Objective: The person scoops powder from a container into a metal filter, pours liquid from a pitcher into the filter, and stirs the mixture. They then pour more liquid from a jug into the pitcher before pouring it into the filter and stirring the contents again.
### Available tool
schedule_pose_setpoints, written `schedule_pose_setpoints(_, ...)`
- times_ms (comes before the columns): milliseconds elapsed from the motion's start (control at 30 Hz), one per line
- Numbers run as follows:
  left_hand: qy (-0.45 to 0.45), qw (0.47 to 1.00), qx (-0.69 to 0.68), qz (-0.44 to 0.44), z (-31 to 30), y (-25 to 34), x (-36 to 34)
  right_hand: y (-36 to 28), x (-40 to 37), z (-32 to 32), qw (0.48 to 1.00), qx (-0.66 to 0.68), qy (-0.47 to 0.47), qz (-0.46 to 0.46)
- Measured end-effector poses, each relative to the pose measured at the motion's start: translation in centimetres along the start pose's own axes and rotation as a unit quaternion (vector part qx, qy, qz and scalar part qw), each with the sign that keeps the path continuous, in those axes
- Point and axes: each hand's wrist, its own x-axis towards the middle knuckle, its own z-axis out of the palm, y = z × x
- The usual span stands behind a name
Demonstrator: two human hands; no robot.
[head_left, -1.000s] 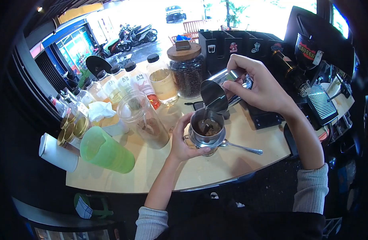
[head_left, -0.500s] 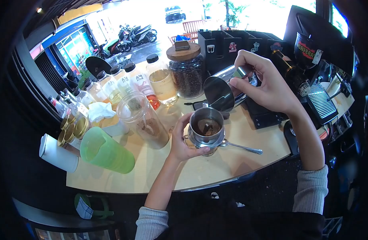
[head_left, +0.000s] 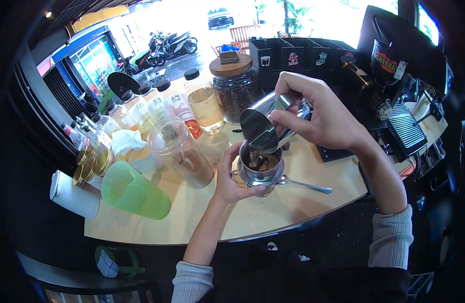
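My left hand (head_left: 228, 177) is wrapped round the left side of a metal coffee dripper (head_left: 261, 177), which sits on a small glass (head_left: 261, 191). Dark coffee grounds (head_left: 264, 162) show inside the dripper. Above it, my right hand (head_left: 321, 111) grips a shiny metal pitcher (head_left: 288, 103), tilted down to the left, its mouth over the dripper's rim. Whether liquid is leaving the pitcher cannot be made out. A spoon (head_left: 308, 185) lies on the table just right of the glass.
Left of my left hand stand a clear jar (head_left: 192, 164) of brown powder and a green pitcher (head_left: 136, 191). Behind are bottles (head_left: 204, 106), a coffee bean jar (head_left: 236, 93) and a black organizer (head_left: 305, 60). The wooden table's (head_left: 222, 224) curved edge runs nearest me.
My right hand has moved left and slightly down with the metal pitcher, whose mouth now covers part of the dripper's opening. My left hand has stayed in place.
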Motion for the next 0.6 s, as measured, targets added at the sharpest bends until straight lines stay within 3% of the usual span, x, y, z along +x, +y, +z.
schedule_pose_setpoints(600, 0.007, 1.0, -0.021, -0.007, 0.3, 0.5, 0.1, 1.3, 0.2, -0.2, 1.0, -0.021, 0.012, -0.007)
